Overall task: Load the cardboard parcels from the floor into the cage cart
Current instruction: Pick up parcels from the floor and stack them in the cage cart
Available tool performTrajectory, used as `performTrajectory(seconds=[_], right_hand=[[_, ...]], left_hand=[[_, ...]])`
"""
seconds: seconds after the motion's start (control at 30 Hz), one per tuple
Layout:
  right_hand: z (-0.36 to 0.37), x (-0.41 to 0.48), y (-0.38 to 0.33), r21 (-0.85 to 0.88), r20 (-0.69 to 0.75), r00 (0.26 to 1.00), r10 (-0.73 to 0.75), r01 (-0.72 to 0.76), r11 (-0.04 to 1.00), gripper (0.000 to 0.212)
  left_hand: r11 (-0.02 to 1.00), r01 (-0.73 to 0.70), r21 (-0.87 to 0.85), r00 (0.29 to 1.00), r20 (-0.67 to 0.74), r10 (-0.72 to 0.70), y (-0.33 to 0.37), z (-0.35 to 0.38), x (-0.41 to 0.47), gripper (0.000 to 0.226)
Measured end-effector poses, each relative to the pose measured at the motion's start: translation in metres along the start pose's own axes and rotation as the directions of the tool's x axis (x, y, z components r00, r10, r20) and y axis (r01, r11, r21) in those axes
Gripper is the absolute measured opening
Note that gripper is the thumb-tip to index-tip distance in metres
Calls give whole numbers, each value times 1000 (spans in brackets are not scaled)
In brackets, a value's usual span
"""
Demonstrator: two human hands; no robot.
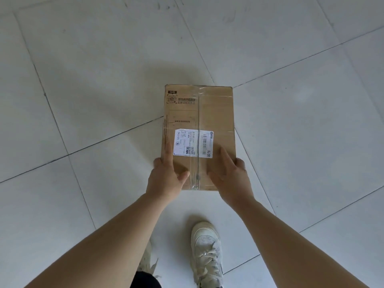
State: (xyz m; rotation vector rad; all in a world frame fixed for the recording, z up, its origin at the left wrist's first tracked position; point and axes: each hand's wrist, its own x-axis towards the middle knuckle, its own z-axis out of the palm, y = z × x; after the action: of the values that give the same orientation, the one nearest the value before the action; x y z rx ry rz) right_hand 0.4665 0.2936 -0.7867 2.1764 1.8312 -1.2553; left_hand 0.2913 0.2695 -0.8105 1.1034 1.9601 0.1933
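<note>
**Parcel in both hands, cart out of sight**

Parcel [199, 132] sits between both hands over the pale tiled floor [83, 80], its long axis running away from the person. It is a flat brown cardboard box, taped down the middle, with a white shipping label [193, 143] on its top face. Its shadow falls on the tiles to the left, which suggests it is lifted, though that is a judgement.

The left hand [166, 173] clamps the near left corner, thumb on top and fingers wrapped around the edge. The right hand [229, 175] mirrors it on the near right corner, index finger stretched along the top face.

Both grips sit at the near end, so the far end hangs unsupported. To carry it well, slide the palms further along the side edges or get fingers underneath, and keep the box level and close to the body. The tape looks slick; grip on bare cardboard instead.

The cage cart is not in view, so turn first, with a white shoe [205, 252] planted just below the parcel, and find it before stepping.
</note>
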Motion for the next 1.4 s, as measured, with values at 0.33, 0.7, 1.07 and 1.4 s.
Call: performTrajectory(seconds=[0.33, 0.7, 1.07, 1.4], right_hand=[[-115, -68, -164, -95, -27, 944, -328, 324, 941, 70], [-261, -253, -402, -141, -59, 680, -731, 719, 681, 65], [-285, -496, -593, -98, 84, 244, -966, 967, 236, 62], [-207, -720, -685, 57, 230, -77, -970, 996, -66, 59]], left_hand=[[981, -36, -191, 949, -314, -26, 61, -162, -102, 83], [923, -190, -335, 717, -690, -103, 126, -421, -309, 73], [886, -141, -441, 223, -887, -406, 94, -567, -563, 63], [820, -25, -572, -162, -807, -568, 2, -622, -778, 60]])
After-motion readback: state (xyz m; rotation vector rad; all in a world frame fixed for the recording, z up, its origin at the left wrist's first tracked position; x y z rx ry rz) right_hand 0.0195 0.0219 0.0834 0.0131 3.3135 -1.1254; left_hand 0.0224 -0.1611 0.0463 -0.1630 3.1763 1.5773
